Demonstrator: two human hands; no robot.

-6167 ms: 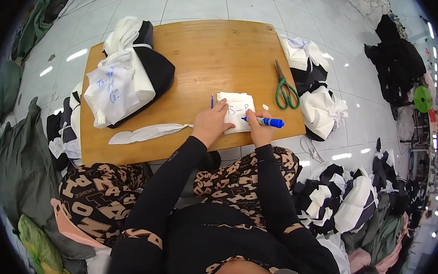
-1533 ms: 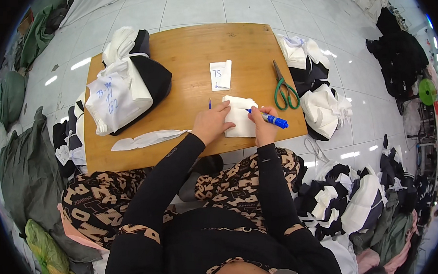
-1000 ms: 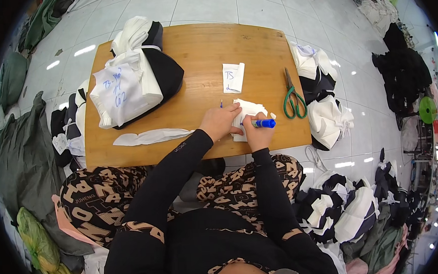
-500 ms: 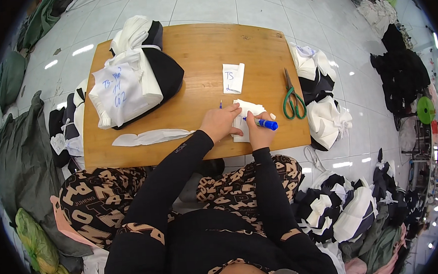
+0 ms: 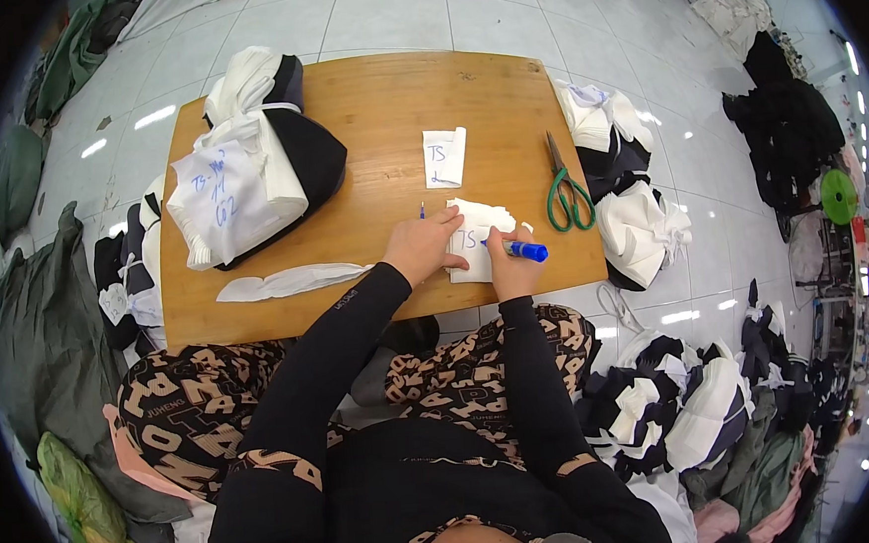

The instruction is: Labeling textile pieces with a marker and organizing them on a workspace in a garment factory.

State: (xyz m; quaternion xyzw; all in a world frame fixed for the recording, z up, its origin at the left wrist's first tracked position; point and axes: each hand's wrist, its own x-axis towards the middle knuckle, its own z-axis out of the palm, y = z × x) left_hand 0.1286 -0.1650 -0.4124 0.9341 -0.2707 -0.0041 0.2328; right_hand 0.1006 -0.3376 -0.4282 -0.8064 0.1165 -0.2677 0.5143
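Observation:
On the wooden table (image 5: 385, 115), a small stack of white pieces (image 5: 469, 270), cloth or paper, lies before me. My left hand (image 5: 425, 246) rests on its left edge, thumb and fingers spread, pressing it down. My right hand (image 5: 513, 268) grips a blue marker (image 5: 529, 252), tip down at the top piece, which bears blue handwriting. A slim pen (image 5: 422, 211), mostly hidden, pokes out beyond my left hand. Farther off lies another white piece (image 5: 445, 159) with blue handwriting. Green-handled scissors (image 5: 570, 203) lie to the right of the stack.
A tied bundle of white and black fabric (image 5: 294, 171) with a handwritten white tag fills the table's left. Nearer me lies a white fabric strip (image 5: 291, 281). More tied bundles (image 5: 641, 224) stand beyond the right edge; fabric heaps (image 5: 707, 414) cover the floor at right.
Blue handwriting has grown on the top piece of the stack, where my right hand with the marker moves slightly rightward. My left hand stays on the stack. The whole view has shifted a little.

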